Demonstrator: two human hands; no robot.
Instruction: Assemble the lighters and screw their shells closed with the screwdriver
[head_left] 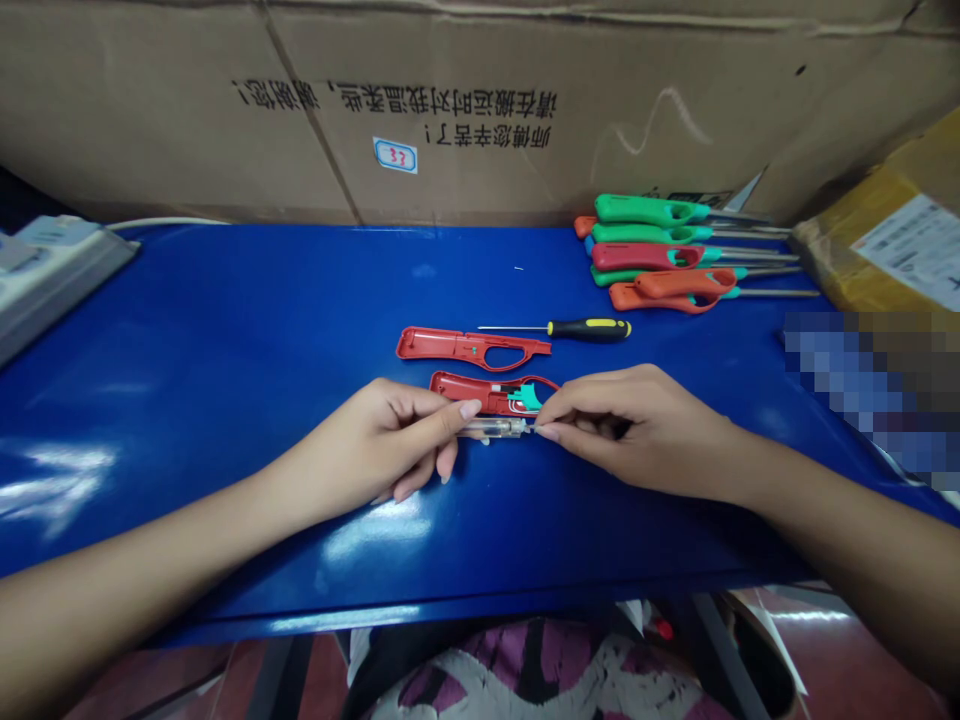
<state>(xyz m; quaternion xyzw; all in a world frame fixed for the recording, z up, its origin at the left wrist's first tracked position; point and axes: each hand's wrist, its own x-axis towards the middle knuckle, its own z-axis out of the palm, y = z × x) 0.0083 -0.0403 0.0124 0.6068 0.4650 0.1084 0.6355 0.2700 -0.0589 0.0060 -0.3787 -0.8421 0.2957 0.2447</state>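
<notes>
Between thumb and fingers, my left hand (pixel 405 438) grips a clear lighter fuel tank (pixel 495 428), which points to the right. My right hand (pixel 626 425) pinches at the tank's right end; whatever small part its fingertips hold is mostly covered. Just behind the tank lies a red lighter half-shell (pixel 454 388) with a teal trigger (pixel 529 397) and thin white wire inside. Farther back rests the other red half-shell (pixel 435 344), hollow side up. A black and yellow screwdriver (pixel 592 329) lies behind it, blade to the left.
Several assembled long lighters (pixel 652 258) in green, red and orange are piled at the back right. A large cardboard box (pixel 465 180) walls off the back. A taped carton (pixel 885 220) stands right, a power strip (pixel 60 280) left. A tiny pin-like piece (pixel 518 268) lies on the blue table (pixel 247 330).
</notes>
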